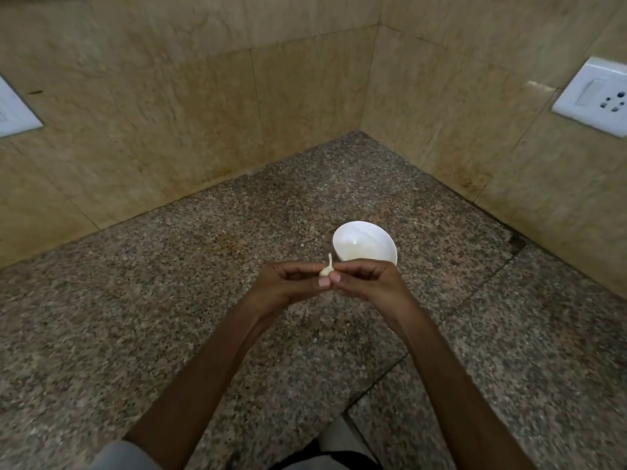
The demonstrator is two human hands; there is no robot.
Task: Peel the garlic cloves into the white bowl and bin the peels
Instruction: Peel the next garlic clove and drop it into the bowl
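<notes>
Both hands, left hand (288, 283) and right hand (364, 283), pinch one garlic clove (325, 269) between fingertips, above the worktop (169, 300), white bowl (364, 242) just beyond; peeling from its papery tail should work best.

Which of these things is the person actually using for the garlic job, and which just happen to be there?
In use: garlic clove, pinched between left hand and right hand; white bowl on the counter beyond them.
Just there: wall socket at right; white wall plate at left. No bin shows.
</notes>
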